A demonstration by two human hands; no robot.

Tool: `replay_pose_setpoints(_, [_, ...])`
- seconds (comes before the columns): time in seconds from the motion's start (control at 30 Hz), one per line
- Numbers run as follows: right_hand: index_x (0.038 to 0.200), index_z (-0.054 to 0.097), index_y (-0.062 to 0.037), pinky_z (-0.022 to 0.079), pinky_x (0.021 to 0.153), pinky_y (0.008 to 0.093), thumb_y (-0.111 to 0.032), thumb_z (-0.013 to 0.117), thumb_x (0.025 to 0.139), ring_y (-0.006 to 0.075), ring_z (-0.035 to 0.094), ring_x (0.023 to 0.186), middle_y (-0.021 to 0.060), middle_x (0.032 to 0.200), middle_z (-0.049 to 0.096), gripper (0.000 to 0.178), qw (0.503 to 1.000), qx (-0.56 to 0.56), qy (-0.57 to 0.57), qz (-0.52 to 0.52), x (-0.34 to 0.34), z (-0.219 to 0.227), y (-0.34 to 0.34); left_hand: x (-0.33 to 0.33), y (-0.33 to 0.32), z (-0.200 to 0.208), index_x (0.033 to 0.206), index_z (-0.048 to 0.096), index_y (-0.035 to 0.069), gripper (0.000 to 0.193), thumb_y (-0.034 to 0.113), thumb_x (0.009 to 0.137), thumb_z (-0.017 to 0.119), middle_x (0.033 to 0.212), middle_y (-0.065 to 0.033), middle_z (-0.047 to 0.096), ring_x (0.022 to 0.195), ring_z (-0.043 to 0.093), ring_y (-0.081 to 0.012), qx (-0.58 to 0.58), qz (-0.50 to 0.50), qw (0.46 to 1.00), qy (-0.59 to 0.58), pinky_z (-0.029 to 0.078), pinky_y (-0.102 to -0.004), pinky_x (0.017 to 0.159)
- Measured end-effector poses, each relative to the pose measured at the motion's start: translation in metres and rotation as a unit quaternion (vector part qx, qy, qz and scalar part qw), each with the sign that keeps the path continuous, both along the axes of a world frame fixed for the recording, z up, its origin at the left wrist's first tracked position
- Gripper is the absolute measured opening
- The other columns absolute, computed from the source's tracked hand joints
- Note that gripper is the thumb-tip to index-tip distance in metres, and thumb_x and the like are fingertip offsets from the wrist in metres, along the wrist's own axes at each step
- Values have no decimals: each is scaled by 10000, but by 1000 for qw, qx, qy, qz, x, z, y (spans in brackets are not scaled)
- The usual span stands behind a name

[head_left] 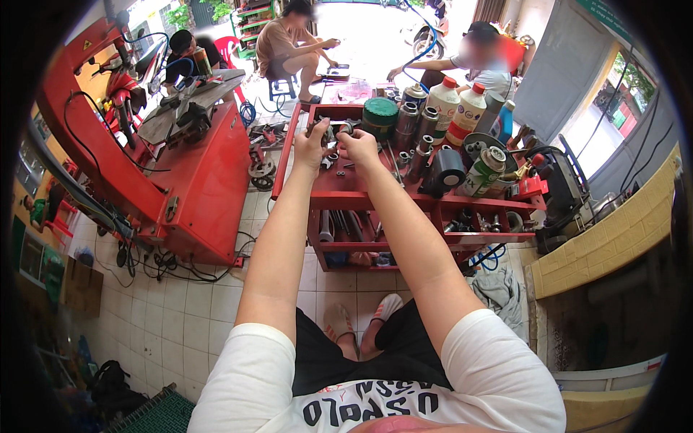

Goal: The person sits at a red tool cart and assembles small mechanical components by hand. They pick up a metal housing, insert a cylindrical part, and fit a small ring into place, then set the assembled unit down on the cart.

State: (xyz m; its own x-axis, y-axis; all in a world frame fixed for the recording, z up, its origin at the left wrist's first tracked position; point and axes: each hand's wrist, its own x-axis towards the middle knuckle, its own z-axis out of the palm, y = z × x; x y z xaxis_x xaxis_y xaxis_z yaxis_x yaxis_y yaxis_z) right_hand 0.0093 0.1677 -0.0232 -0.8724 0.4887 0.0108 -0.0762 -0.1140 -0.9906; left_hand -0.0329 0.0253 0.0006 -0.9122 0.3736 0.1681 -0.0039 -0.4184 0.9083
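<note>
Both my arms reach forward over the top tray of a red tool cart [346, 180]. My left hand [310, 149] is closed at the tray's left side, its fingers curled round something small that I cannot make out. Close to its right, my right hand [359, 148] is pinched shut; what it holds is hidden by the fingers. Small metal parts show between and behind the two hands. Just past my right hand stands a green-lidded tub [380, 114]. Large metal sockets [406, 119] stand upright beside it, and a few small nuts lie on the tray below my hands.
White bottles with red caps [465, 112], a spray can [485, 172] and a dark cylinder [444, 172] crowd the cart's right side. Left stands a red tyre-changing machine [195, 187]. Three people sit beyond. A blue hose [433, 36] hangs behind the cart.
</note>
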Motion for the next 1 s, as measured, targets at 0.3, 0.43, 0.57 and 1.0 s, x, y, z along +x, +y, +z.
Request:
replay_pose_setpoints(0.3, [933, 737, -9, 577, 633, 303, -260, 833, 901, 127, 670, 751, 47, 847, 705, 270, 996, 84, -30, -29, 5, 5, -2, 5, -1, 3, 923, 708, 69, 433, 472, 850, 851, 823, 9, 643, 693, 628, -100, -28, 15, 999, 7, 566, -290, 558])
replay_pose_setpoints(0.43, [936, 739, -19, 572, 632, 298, -269, 840, 890, 123, 667, 746, 39, 838, 701, 273, 993, 109, -38, -39, 2, 2, 3, 5, 1, 4, 924, 705, 68, 432, 468, 851, 851, 820, 10, 640, 691, 627, -98, -29, 12, 999, 12, 567, -291, 565])
replay_pose_setpoints(0.57, [961, 737, -30, 569, 634, 298, -260, 826, 890, 118, 659, 741, 27, 841, 692, 257, 995, 92, -14, -30, 3, 2, 1, 6, -1, 3, 918, 703, 75, 422, 468, 857, 846, 816, 13, 637, 679, 620, -95, -20, 11, 1000, 11, 565, -286, 559])
replay_pose_setpoints(1.0, [867, 713, 8, 454, 507, 287, -193, 780, 869, 99, 600, 551, 24, 677, 660, 212, 997, 52, 40, -46, -1, -2, -7, 2, -4, 0, 985, 706, 38, 445, 466, 903, 799, 848, -10, 670, 698, 655, -103, -26, 20, 999, 24, 621, -313, 610])
